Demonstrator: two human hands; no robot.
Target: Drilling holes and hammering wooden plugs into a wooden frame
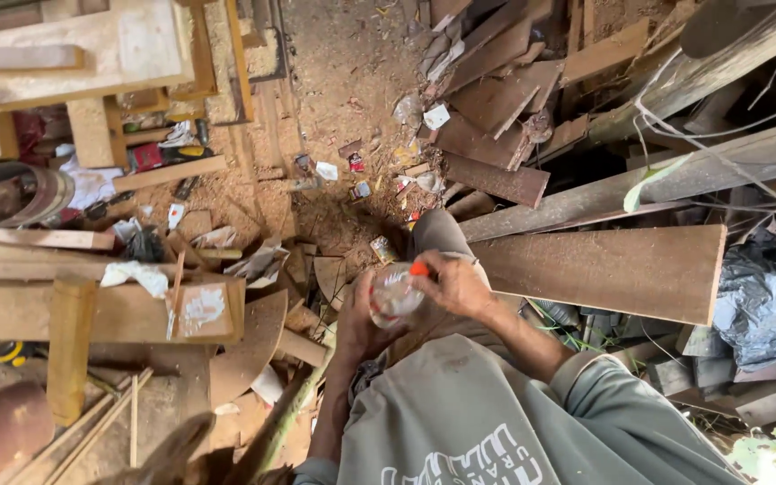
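Item, left hand (358,316): I log it wrapped around the underside of a clear plastic bottle (394,295), held above the lap. Item, right hand (454,283): fingers closed over the bottle's top at an orange cap (418,268); whether they pinch the cap itself I cannot quite make out. Surroundings: a wide brown plank (599,267) just right of the hands, a curved board offcut (246,346) to the left, sawdust floor (343,81) beyond, crumpled black plastic sheet (770,301) far right.
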